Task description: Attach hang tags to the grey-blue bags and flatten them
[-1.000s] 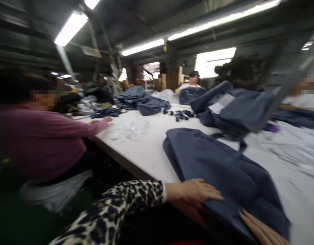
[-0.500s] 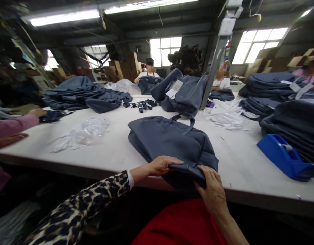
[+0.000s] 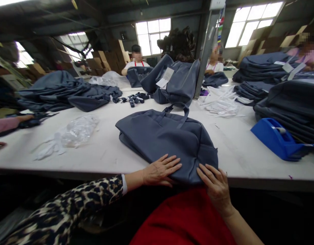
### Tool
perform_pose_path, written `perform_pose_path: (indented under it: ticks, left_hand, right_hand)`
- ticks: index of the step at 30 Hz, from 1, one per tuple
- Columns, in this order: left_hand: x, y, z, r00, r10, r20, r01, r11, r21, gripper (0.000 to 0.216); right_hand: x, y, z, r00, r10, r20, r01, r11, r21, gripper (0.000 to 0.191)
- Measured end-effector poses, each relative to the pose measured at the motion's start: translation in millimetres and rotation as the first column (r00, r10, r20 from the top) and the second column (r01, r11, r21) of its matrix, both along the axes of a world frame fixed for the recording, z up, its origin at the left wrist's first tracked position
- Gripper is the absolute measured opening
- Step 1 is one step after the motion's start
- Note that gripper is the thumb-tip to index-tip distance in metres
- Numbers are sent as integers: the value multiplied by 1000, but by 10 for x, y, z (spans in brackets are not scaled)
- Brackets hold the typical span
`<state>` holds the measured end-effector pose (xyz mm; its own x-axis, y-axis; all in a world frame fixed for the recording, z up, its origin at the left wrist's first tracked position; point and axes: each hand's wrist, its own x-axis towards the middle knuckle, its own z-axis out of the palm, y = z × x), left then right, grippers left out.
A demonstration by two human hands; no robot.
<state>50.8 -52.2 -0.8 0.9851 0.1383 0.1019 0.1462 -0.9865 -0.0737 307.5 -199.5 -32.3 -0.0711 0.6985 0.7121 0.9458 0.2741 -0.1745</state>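
Observation:
A dark blue-grey bag [image 3: 162, 136] lies on its side on the white table, its near end reaching the front edge by my red clothing. Its strap handle [image 3: 183, 114] loops up at the far side. My left hand [image 3: 162, 170] rests on the near part of the bag, fingers stretched and slightly spread, thumb low by the bag's edge. My right hand [image 3: 215, 183] curls its fingers over the near right corner, gripping it; the thumb is hidden.
A crumpled clear plastic bag [image 3: 80, 131] lies left, a blue tape dispenser [image 3: 279, 137] right. Stacked dark bags [image 3: 289, 105], white strips [image 3: 220, 102], small dark straps [image 3: 135, 98] and a metal post [image 3: 205, 58] stand farther back. A co-worker's sleeve [image 3: 5, 125] reaches in at left; other people work across the table.
My left hand has gone from gripping the bag's folded near edge to lying flat on it. That edge now lies smoother. The view has tilted down and shifted right.

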Motion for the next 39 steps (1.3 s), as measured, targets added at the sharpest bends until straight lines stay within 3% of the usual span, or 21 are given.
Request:
perform_pose_path:
  ticks: [3, 6, 8, 11, 13, 19, 22, 25, 28, 32, 35, 37, 39]
  left_hand:
    - [-58, 25, -24, 1000, -14, -10, 14, 997, 74, 61]
    - [-59, 34, -56, 1000, -6, 23, 3, 992, 129, 56]
    - [-27, 33, -51, 999, 1, 45, -7, 990, 140, 52]
    - [82, 14, -1, 997, 25, 79, -34, 993, 114, 49]
    - [187, -15, 26, 991, 33, 129, -44, 995, 89, 47]
    - [489, -116, -98, 960, 83, 267, -108, 991, 80, 45]
    - [595, -182, -151, 974, 75, 212, -106, 985, 137, 50]
    - [587, -182, -74, 990, 75, 119, -90, 988, 128, 55]
    - [359, 22, 103, 995, 104, 5, -104, 992, 78, 71]
    - [-207, 439, 320, 954, 283, -100, -274, 957, 90, 95]
    - [-611, 572, 405, 930, 349, -113, -332, 932, 144, 104]
    - [-797, 610, 412, 915, 389, -107, -363, 909, 204, 107]
    - [-927, 659, 374, 887, 454, -82, -418, 867, 270, 95]
  right_hand:
    - [3, -74, -9, 1000, 10, -8, -10, 999, -33, 38]
    - [12, -108, 113, 999, 39, -6, -39, 994, -103, 39]
    - [-23, -116, 230, 999, 38, 10, -37, 991, -131, 50]
    - [-176, -80, 370, 987, 60, 148, -43, 993, -114, 66]
    - [-307, -15, 403, 960, 51, 274, -32, 997, -74, 59]
    - [-317, 136, 253, 915, -132, 381, 120, 991, 54, 48]
    - [-202, 63, 102, 921, -129, 368, 106, 991, 82, 44]
    - [-143, 2, -28, 940, -114, 322, 90, 992, 90, 40]
    - [-73, 4, -61, 950, -92, 298, 79, 995, 53, 40]
    - [111, -5, 30, 955, -38, 296, 33, 999, 23, 45]
    - [297, -37, 43, 959, 3, 284, -8, 1000, 16, 54]
    - [464, -13, -56, 964, 35, 265, -42, 999, 22, 59]
    - [668, 75, -262, 978, 105, 182, -110, 994, 16, 59]
